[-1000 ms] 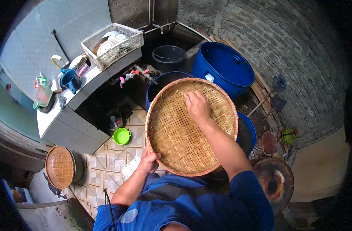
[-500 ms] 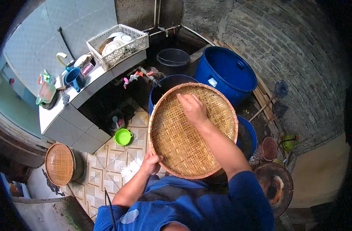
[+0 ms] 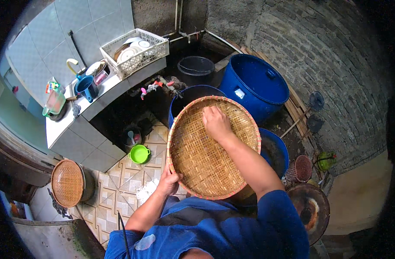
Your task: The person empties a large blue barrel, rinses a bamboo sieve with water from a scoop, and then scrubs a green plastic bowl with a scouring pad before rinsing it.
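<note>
A round, shallow woven bamboo tray [image 3: 206, 168] with a reddish bound rim is held up in front of my body, its inside facing me. My left hand [image 3: 168, 183] grips its lower left rim, thumb over the edge and the other fingers hidden behind. Over the upper part of the weave is my right hand [image 3: 217, 124], with its fingers curled closed against or just above the surface. Whatever those fingers may hold cannot be made out. No loose pieces show clearly on the weave.
Behind the tray stand blue barrels [image 3: 258, 86] and a black tub [image 3: 196, 65]. At the left, a tiled counter [image 3: 100, 103] carries a white dish crate [image 3: 141, 54]. A green bowl [image 3: 139, 154] and a white heap [image 3: 146, 192] are on the floor, with another woven basket [image 3: 68, 183] further left.
The tray has turned a little, its right edge drawing in to the left. My right hand's fingers have curled in more; my left hand keeps its grip on the rim.
</note>
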Demonstrator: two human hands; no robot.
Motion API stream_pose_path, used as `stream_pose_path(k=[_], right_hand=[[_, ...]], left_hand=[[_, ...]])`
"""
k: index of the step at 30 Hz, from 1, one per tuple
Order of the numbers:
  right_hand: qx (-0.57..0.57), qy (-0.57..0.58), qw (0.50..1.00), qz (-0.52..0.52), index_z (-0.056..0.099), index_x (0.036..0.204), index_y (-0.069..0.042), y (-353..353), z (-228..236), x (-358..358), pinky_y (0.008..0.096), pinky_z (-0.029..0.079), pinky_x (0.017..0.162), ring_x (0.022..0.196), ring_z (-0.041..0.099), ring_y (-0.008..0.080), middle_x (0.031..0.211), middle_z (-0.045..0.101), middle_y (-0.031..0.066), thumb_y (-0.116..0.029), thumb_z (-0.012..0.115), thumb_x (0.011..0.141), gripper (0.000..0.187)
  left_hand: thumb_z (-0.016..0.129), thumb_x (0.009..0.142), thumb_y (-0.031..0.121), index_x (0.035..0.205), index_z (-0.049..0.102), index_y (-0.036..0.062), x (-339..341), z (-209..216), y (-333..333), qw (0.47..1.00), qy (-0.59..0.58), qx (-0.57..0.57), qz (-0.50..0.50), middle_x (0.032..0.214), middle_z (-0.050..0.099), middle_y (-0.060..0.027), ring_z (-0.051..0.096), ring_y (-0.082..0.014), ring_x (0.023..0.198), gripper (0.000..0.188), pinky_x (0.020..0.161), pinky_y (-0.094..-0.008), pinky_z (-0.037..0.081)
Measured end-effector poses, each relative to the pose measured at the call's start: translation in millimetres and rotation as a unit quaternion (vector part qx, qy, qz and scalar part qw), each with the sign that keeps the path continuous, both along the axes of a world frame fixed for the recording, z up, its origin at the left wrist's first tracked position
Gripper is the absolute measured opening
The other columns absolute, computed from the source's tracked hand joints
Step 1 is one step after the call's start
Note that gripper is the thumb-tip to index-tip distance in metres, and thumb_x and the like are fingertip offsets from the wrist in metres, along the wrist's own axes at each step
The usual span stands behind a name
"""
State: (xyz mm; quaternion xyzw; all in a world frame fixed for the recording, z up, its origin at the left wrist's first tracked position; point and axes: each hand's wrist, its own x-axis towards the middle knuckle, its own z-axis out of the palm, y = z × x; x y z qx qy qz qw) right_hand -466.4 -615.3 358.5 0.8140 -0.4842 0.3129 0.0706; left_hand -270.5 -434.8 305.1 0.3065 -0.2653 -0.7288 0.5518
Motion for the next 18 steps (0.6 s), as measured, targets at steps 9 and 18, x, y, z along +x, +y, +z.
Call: stream_pose_path(k=[9,18], right_hand=[[0.074,-0.079,0.993,0.035,0.057,0.083,-0.004,3.7,8.9,7.1,0.0473,0.05,0.068,0.075,0.062,0.037,0.078,0.061,0.0155,-0.011,0.061,0.081,0.008],[0.102,0.031,0.994,0.011,0.054,0.084,0.001,1.1,3.8,17.4,0.048,0.055,0.069,0.078,0.065,0.0403,0.086,0.062,0.0241,-0.014,0.062,0.079,0.019]], left_hand=[[0.058,0.064,-0.003,0.149,0.02,0.0092,0.8,3.8,4.5,1.0,0.003,-0.011,0.008,0.139,0.043,-0.0063,0.042,-0.0211,0.129,0.094,0.108,-0.0354,0.032],[0.056,0.064,0.0,0.149,0.018,0.0112,-4.4,7.1,5.5,0.998,-0.035,-0.042,0.043,0.135,0.047,-0.0074,0.047,-0.0247,0.123,0.095,0.105,-0.0398,0.036]])
